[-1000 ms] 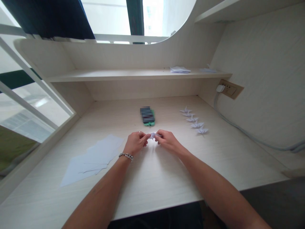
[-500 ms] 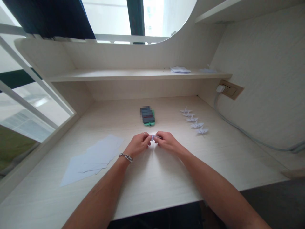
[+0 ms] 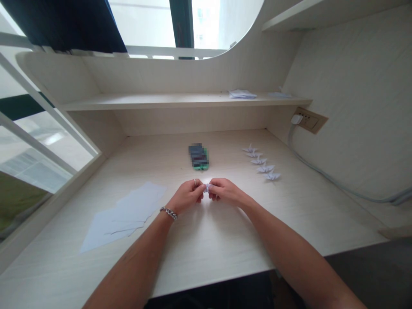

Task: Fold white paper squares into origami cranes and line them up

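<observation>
Both my hands meet at the middle of the pale wooden desk, pinching a small folded piece of white paper between their fingertips. My left hand, with a ring and a metal bracelet on the wrist, grips the paper's left side. My right hand grips its right side with fingers curled. Most of the paper is hidden by the fingers. A loose pile of white paper sheets lies to the left of my left forearm. A row of several small folded paper cranes sits to the right, beyond my right hand.
A phone in a green case lies just beyond my hands. A shelf above the desk carries folded paper. A wall socket with a grey cable runs along the right. Window rails stand at the left.
My hands have drawn closer together over the folded paper, so less of it shows. The fingers shifted slightly; the arms stayed in place.
</observation>
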{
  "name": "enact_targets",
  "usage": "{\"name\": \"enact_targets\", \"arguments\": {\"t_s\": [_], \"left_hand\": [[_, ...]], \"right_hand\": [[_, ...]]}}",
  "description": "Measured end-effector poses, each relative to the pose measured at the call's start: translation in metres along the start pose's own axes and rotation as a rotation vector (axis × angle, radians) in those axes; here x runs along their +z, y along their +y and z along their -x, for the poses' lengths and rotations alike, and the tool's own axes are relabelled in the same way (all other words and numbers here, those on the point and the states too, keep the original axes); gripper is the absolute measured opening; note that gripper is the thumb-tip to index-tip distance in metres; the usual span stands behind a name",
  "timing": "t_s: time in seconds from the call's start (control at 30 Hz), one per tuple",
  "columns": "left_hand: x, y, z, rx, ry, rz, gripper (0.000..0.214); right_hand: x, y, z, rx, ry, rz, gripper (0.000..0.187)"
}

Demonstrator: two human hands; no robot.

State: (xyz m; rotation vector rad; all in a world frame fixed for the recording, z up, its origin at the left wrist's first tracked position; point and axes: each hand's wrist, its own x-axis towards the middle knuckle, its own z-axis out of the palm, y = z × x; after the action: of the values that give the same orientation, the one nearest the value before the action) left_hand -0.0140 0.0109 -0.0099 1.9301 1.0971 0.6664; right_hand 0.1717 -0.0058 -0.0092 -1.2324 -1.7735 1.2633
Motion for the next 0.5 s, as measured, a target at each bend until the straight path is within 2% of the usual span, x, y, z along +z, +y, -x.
{"name": "enact_targets", "arguments": {"t_s": [0.1, 0.2, 0.37, 0.5], "left_hand": [[0.000, 0.003, 0.000, -0.042, -0.036, 0.160, 0.038], [0.001, 0.006, 0.001, -0.067, -0.064, 0.414, 0.038], [0.007, 0.014, 0.002, -0.124, -0.033, 0.848, 0.033], [0.014, 0.017, 0.002, -0.127, -0.004, 1.045, 0.029]], "right_hand": [[0.000, -0.003, 0.001, 0.016, -0.014, -0.139, 0.021], [0.000, -0.007, 0.003, 0.061, -0.046, -0.370, 0.022], [0.002, -0.010, 0.005, 0.051, -0.076, -0.727, 0.023], [0.004, -0.010, 0.003, 0.050, -0.088, -0.899, 0.019]]}}
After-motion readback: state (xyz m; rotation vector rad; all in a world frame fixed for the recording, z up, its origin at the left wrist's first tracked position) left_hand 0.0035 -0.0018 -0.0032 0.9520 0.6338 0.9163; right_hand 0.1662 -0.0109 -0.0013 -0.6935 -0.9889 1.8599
